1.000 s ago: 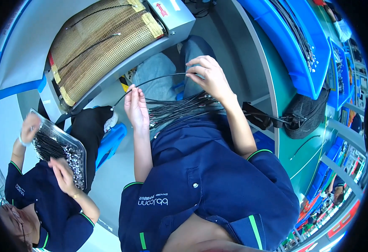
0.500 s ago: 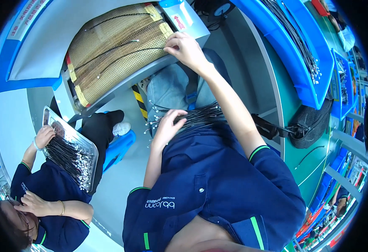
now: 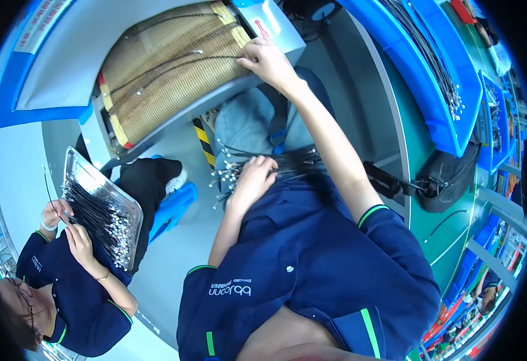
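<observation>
My right hand [image 3: 267, 62] is at the near right edge of the mesh conveyor belt [image 3: 173, 99], thumb and fingertips pinched on the end of a thin black cable [image 3: 206, 58]. The cable trails leftward over the belt to a small pale connector. Across my lap lies a bundle of black cables [image 3: 299, 161], their white and silver connectors fanned out to the left. My left hand [image 3: 255, 180] is on this bundle, fingers curled into it; its fingertips are partly hidden among the cables. Other black cables [image 3: 155, 67] lie apart on the mesh.
At left, a co-worker holds a cable above a metal tray [image 3: 137, 222] heaped with black cables. A blue bin [image 3: 450, 129] of cables stands on the green table [image 3: 417, 207] at right, near a black mesh bag [image 3: 450, 180]. The belt's metal frame [image 3: 182, 114] borders my knees.
The cables on the belt have shifted left and away. My right hand has moved slightly away with its cable; my left hand has moved right, deeper onto the bundle. The co-worker's hands have come together.
</observation>
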